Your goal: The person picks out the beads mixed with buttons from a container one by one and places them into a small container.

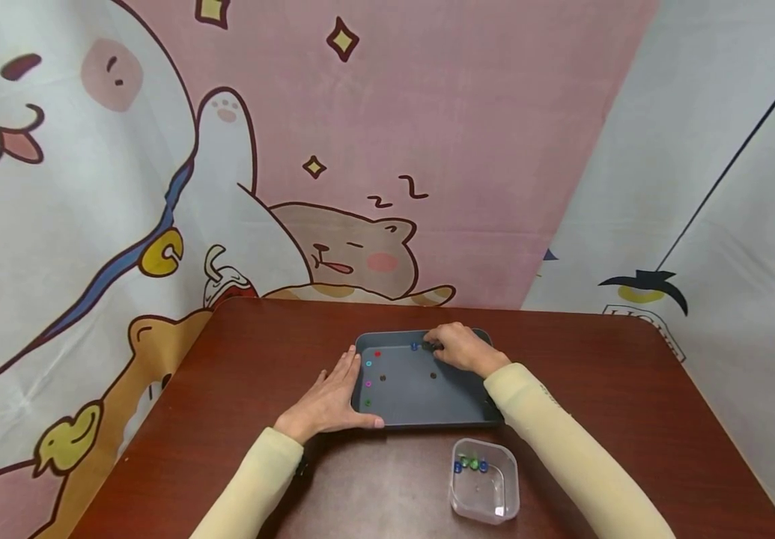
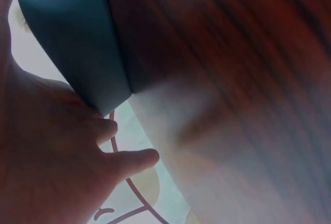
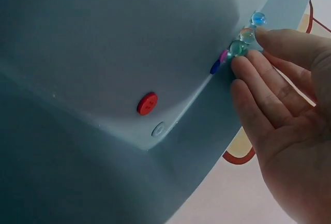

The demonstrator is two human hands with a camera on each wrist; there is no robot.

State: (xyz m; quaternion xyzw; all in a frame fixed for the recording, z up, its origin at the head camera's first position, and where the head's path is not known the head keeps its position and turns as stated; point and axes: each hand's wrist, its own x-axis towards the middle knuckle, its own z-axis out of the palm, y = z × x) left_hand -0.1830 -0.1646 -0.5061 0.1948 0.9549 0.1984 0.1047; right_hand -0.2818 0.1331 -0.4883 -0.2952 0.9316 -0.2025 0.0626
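Note:
A grey-blue tray [image 1: 407,400] lies on the table. My left hand [image 1: 333,400] rests flat against its left side, fingers spread, thumb along the front edge. In the left wrist view that hand [image 2: 51,146] lies beside the tray wall [image 2: 77,32]. My right hand [image 1: 461,350] reaches inside the far edge. The right wrist view shows its loosely bent fingers [image 3: 261,97] at a row of glass marbles: green [image 3: 238,48], clear [image 3: 247,35] and blue [image 3: 258,19]. A blue button [image 3: 215,68] and a magenta button [image 3: 224,55] lie beside them. No marble is visibly gripped.
Inside the tray are a red button [image 1: 377,353], a cyan button [image 1: 369,363], a magenta button [image 1: 369,383], a green button [image 1: 368,403] and brown buttons [image 1: 433,376]. A clear plastic box [image 1: 461,510] holding several marbles [image 1: 473,464] stands in front. A cartoon-print cloth [image 1: 495,150] hangs behind the table.

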